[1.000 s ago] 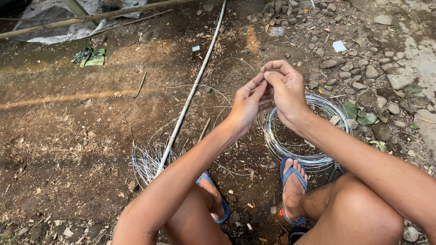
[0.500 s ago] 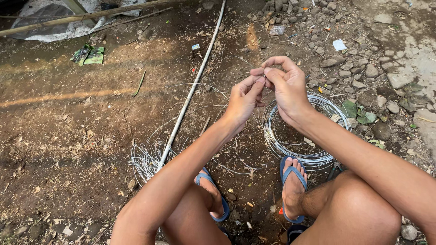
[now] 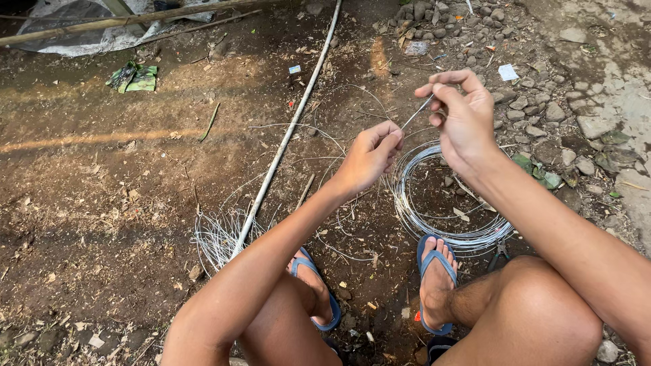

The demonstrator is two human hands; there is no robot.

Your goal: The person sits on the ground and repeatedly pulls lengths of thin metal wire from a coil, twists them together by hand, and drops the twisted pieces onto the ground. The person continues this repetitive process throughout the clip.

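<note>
Two hands pinch one thin wire strand (image 3: 415, 114): your left hand (image 3: 369, 156) grips low, your right hand (image 3: 461, 115) high. Below them lies its coil (image 3: 447, 230). It looks springy; hold near the end.

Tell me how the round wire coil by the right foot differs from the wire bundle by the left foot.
The wire coil is a neat, wide ring lying flat; the wire bundle is a smaller, loose tangle. The coil lies clear of the long pole; the bundle lies against it. Both are thin, pale wire on bare dirt.
</note>
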